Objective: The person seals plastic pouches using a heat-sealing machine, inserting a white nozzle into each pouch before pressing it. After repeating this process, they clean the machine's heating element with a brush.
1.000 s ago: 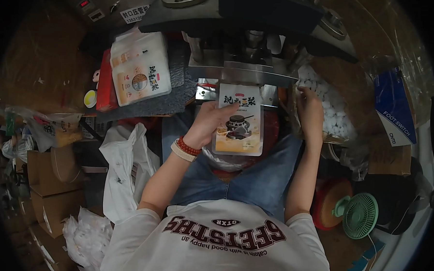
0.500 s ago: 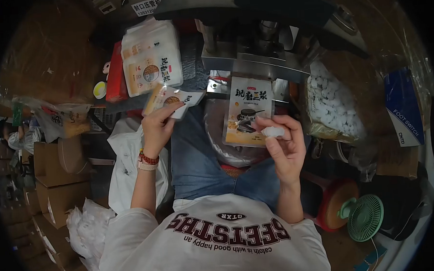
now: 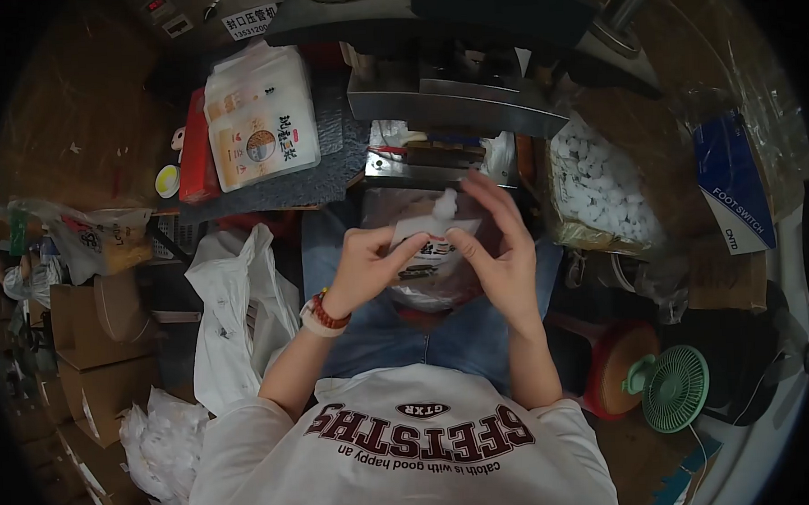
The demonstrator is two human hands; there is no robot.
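In front of the machine, a printed pouch (image 3: pixel 422 249) is held between my two hands, its top edge towards the machine. My left hand (image 3: pixel 367 261) pinches the pouch's left side. My right hand (image 3: pixel 497 253) presses its thumb on the pouch's right side, with the other fingers raised and apart. A white plastic spout (image 3: pixel 444 205) sticks up at the pouch's top edge. Just beyond lies the metal sealing machine's lower plate (image 3: pixel 401 166). A clear plastic bag (image 3: pixel 464 281) lies beneath the hands.
A stack of printed pouches (image 3: pixel 269 137) lies on the dark mat (image 3: pixel 333 156) at the left, beside a red box (image 3: pixel 198 144). A box of white spouts (image 3: pixel 600 172) is on the right. Further right are a blue box (image 3: pixel 732 179) and a green fan (image 3: pixel 675 389).
My hands have come together around one pouch and the spout now stands at its top edge. The pouch that hung at the machine is no longer there. The view has shifted slightly.
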